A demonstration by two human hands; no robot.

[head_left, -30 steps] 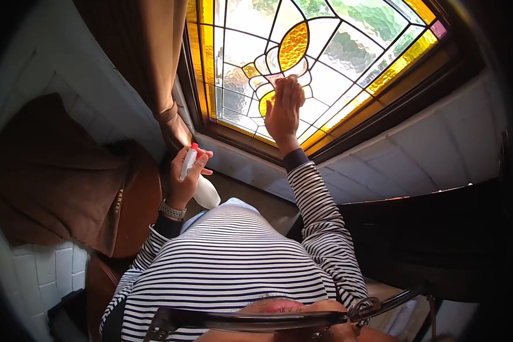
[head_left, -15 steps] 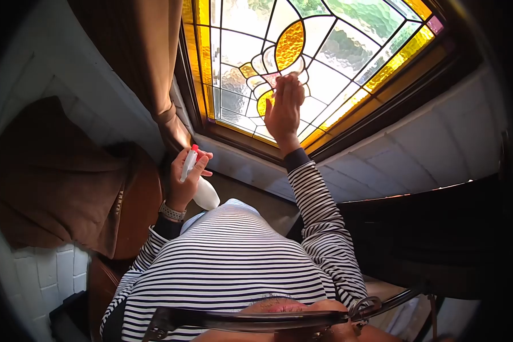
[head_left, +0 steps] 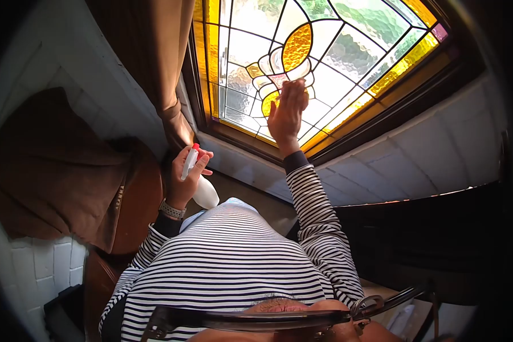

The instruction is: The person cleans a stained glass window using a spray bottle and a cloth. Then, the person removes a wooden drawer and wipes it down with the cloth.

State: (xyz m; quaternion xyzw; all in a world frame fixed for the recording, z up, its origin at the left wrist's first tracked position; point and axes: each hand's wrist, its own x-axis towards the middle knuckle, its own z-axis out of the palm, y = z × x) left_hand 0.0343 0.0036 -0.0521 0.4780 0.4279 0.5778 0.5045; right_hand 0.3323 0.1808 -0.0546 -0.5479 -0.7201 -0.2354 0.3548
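Note:
My left hand (head_left: 181, 183), with a watch band at its wrist, grips a white spray bottle (head_left: 206, 192) by the neck. The bottle's red nozzle tip points up toward the window, and its body hangs tilted below my fingers. My right hand (head_left: 287, 117) is raised against the stained-glass window (head_left: 347, 60), fingers stretched out and lying flat near the middle of the pane. Whether anything thin lies under that palm cannot be seen. Around the hand are amber and clear textured pieces set in dark lead lines.
A brown curtain (head_left: 148, 51) hangs gathered at the window's left side. Brown fabric (head_left: 57, 176) lies over a brown leather seat (head_left: 139, 205) on my left. White brick wall (head_left: 410, 142) runs below the window frame, with a dark object (head_left: 416, 239) at right.
My right hand has slid slightly downward over the glass, its fingertips now lower against the pattern. The left hand holds the spray bottle in nearly the same place. The view has shifted slightly.

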